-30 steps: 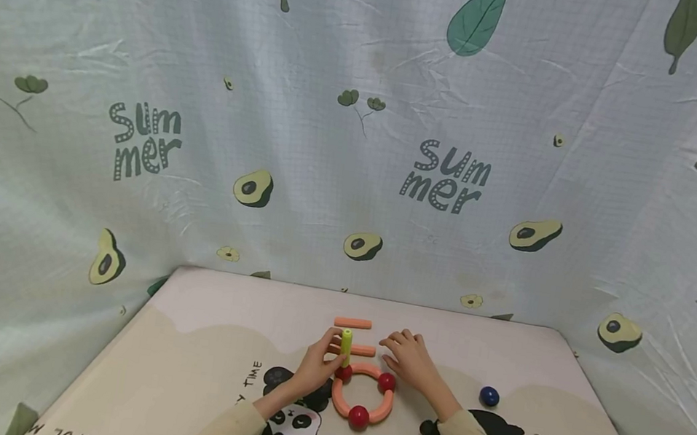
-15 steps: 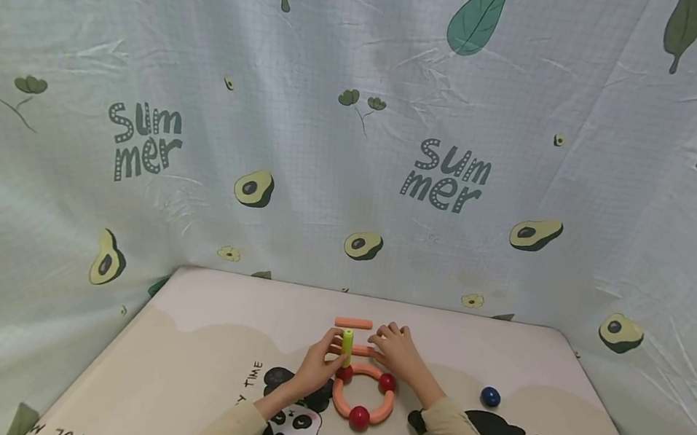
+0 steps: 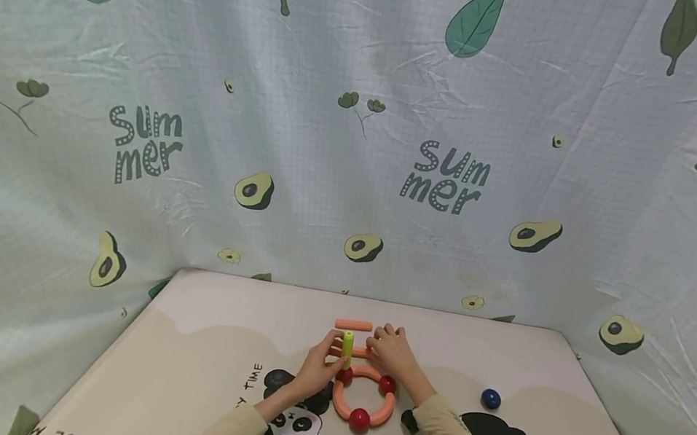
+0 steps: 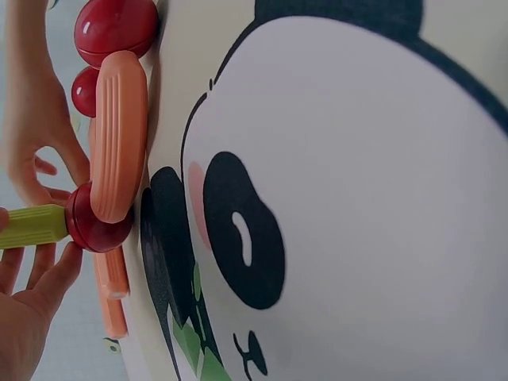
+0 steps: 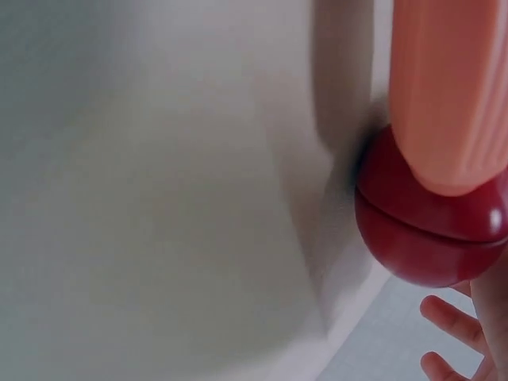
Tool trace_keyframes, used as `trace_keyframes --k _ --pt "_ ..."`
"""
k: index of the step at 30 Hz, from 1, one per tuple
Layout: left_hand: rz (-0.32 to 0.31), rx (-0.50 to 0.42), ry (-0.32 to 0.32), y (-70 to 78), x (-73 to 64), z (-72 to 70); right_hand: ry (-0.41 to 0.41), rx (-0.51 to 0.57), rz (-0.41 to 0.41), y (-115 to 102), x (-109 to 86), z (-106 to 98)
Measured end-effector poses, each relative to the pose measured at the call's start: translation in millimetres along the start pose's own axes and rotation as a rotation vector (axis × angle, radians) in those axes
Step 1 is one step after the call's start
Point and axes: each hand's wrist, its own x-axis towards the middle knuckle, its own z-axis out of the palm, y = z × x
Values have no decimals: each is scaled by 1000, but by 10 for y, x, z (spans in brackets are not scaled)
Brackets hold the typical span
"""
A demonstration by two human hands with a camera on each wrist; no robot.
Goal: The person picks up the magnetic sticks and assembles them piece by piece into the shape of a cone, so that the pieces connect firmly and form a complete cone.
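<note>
While the left hand [image 3: 317, 366] holds a green stick [image 3: 347, 350] upright, an orange stick [image 3: 360, 353] ends at the right hand [image 3: 395, 354], grip unclear.

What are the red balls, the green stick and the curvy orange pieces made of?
Red balls: glossy, perhaps plastic or painted metal; they show bright highlights and a seam.
Green stick: probably plastic, with a duller finish and lengthwise ridges.
Curvy orange pieces: probably plastic too, with a soft sheen and molded-looking grooves.

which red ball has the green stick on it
The far left red ball, beside the left hand: only it carries the upright green stick. The far right red ball and nearest red ball lack it.
</note>
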Motion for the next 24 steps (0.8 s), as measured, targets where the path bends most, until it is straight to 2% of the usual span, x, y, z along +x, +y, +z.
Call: trace_keyframes --k 5,8,15,24 --pt "-44 -50 -16 253 -38 -53 -42 -44 7 9 -7 -17" --pt "-58 -52 -20 327 -46 -72 -52 -84 4 9 -9 -36" --pt "-52 -42 -17 331 -42 -63 -19 -97 -23 -23 -1 -31" --pt "8 -6 6 326 -41 -74 -74 -105 -3 -68 54 21"
